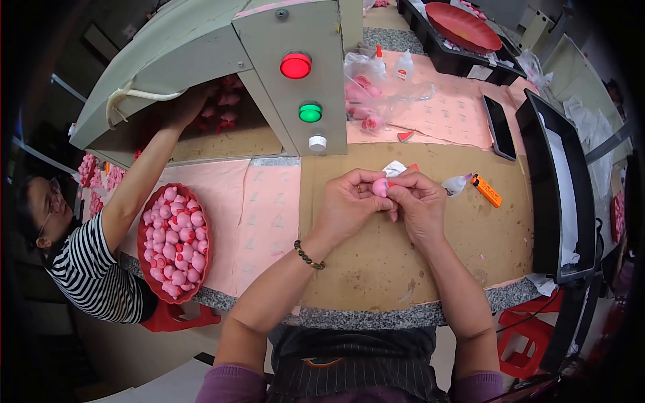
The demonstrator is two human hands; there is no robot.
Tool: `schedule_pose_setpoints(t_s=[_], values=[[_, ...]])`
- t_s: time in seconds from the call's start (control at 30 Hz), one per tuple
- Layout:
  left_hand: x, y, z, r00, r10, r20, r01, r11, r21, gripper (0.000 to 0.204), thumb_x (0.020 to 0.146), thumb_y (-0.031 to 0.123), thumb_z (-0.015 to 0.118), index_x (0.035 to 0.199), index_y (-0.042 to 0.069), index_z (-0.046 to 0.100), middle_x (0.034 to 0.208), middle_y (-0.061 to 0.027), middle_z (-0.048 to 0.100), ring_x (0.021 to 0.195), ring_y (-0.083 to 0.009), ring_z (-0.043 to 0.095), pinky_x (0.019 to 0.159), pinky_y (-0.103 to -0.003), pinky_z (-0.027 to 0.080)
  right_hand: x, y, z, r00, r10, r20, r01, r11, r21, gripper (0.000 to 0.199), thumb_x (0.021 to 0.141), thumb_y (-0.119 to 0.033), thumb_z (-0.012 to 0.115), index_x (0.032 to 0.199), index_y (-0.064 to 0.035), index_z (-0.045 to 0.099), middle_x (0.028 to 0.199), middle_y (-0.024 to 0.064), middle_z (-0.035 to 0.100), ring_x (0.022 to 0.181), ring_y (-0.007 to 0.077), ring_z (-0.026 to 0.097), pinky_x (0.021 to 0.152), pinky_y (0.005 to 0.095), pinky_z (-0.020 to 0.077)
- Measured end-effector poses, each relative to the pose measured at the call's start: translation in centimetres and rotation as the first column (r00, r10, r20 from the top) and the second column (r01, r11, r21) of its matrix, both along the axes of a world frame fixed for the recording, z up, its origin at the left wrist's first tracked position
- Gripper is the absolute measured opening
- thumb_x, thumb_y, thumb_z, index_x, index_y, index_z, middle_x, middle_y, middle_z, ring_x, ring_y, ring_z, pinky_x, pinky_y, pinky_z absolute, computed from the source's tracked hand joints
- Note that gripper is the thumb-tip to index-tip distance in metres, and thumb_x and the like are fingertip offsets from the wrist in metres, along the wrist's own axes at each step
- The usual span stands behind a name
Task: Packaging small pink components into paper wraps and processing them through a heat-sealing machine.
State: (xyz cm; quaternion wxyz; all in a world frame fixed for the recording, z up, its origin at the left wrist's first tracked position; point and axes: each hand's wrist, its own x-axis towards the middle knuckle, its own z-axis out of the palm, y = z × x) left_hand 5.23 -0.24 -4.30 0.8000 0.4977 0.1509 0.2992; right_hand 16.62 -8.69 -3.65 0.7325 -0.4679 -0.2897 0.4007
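Over the brown cardboard mat, my left hand and my right hand meet. Between their closed fingertips is a small round pink piece with a bit of red at its side. My fingers hide part of it. Just beyond them lies a crumpled white scrap with something red beside it. To the right of my right hand rest a small clear-white bottle and an orange tool, perhaps a lighter or a cutter.
At left, a red basket holds many pink pieces. A grey machine stands behind it, a co-worker's arm reaching inside. A phone, black tray, plastic bag and glue bottles surround the mat.
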Motion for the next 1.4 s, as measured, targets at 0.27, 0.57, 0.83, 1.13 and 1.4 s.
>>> schedule_pose_setpoints(t_s=[0.27,0.57,0.83,1.13,1.4], values=[[0.1,0.2,0.4,1.000,-0.023,0.008,0.022,0.999,0.039,0.026,0.077,-0.015,0.055,0.102,-0.009,0.053,0.083,-0.0159,0.062,0.073,-0.0194,0.064,0.067,-0.029,0.057,0.6,0.6,-1.8,0.973,0.010,-0.230,0.003,0.998,0.055,0.002,0.085,0.002,0.056,0.084,0.0013,0.057,0.074,0.0060,0.057,0.051,0.0095,0.053,0.037,0.0212,0.0424],[0.2,-0.2,-0.3,0.999,0.046,0.015,-0.047,0.991,0.126,0.034,0.075,-0.016,0.057,0.106,-0.003,0.056,0.100,-0.0100,0.058,0.089,-0.0187,0.061,0.079,-0.031,0.054,0.5,0.2,-0.9,0.989,-0.042,-0.142,0.058,0.992,0.113,0.007,0.084,0.005,0.054,0.088,0.0020,0.059,0.081,0.0056,0.057,0.063,0.0086,0.054,0.056,0.0216,0.0463],[0.4,-0.4,-0.7,0.997,0.061,-0.044,-0.056,0.993,0.102,0.037,0.074,-0.015,0.060,0.109,-0.003,0.057,0.098,-0.0076,0.059,0.094,-0.0157,0.060,0.080,-0.027,0.053,0.1,-0.1,0.2,0.889,-0.108,0.445,0.065,0.992,0.111,0.008,0.081,0.007,0.056,0.081,0.0021,0.062,0.080,0.0012,0.053,0.066,0.0061,0.050,0.058,0.0189,0.0414],[-0.6,0.4,-0.2,0.992,0.070,-0.107,-0.059,0.992,0.109,0.035,0.074,-0.013,0.060,0.108,-0.004,0.057,0.103,-0.0101,0.060,0.092,-0.0157,0.060,0.078,-0.027,0.054,0.2,0.9,-0.6,0.985,-0.130,0.109,0.125,0.991,0.050,0.007,0.079,0.008,0.056,0.078,0.0030,0.060,0.076,0.0038,0.051,0.056,0.0073,0.048,0.046,0.0190,0.0366],[1.2,-1.3,0.2,1.000,0.015,-0.025,-0.008,0.970,0.245,0.030,0.071,-0.009,0.062,0.100,-0.003,0.057,0.092,-0.0062,0.061,0.083,-0.0112,0.059,0.069,-0.025,0.051,3.3,0.0,-3.1,0.922,-0.161,0.351,0.189,0.981,-0.046,0.006,0.083,0.005,0.054,0.079,0.0014,0.057,0.078,0.0018,0.052,0.059,0.0048,0.045,0.048,0.0166,0.0325]])
